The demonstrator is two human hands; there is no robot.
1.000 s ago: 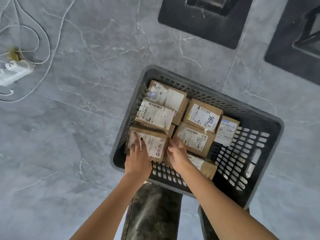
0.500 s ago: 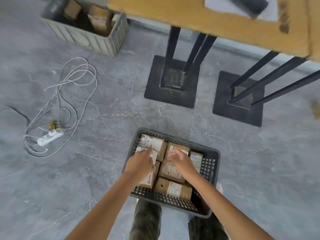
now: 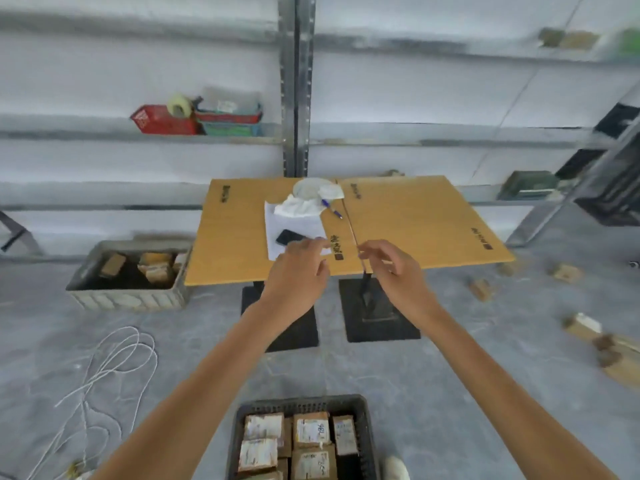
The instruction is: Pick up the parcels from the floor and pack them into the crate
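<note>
At 6 o'clock, nearest, one dark crate [image 3: 304,404] sits on the floor [image 3: 485,393], its near end cut off by the frame. Six parcels [image 3: 311,431] show inside it, lying flat with labels up; the lowest is only partly in view. A white shoe tip [image 3: 394,467] shows just beside the crate at 5 o'clock. Two bare arms reach up from there. The left hand [image 3: 298,271] and right hand [image 3: 394,271] hang in the air, apart from each other and well away from the crate, with fingers loose and nothing held. At 8 o'clock lies one looped white cable [image 3: 114,362]. At 3 o'clock at least five loose parcels [image 3: 581,327] lie scattered on the floor, too blurred to count surely. Behind the hands stands one table [image 3: 415,223] on two black bases [image 3: 381,320], carrying one paper sheet [image 3: 298,223], one phone [image 3: 287,237] and one pen [image 3: 331,209]. At 10 o'clock a second bin [image 3: 128,299] holds boxes, their number unclear. Farthest are shelves [image 3: 138,135] with one red basket [image 3: 162,121].
</note>
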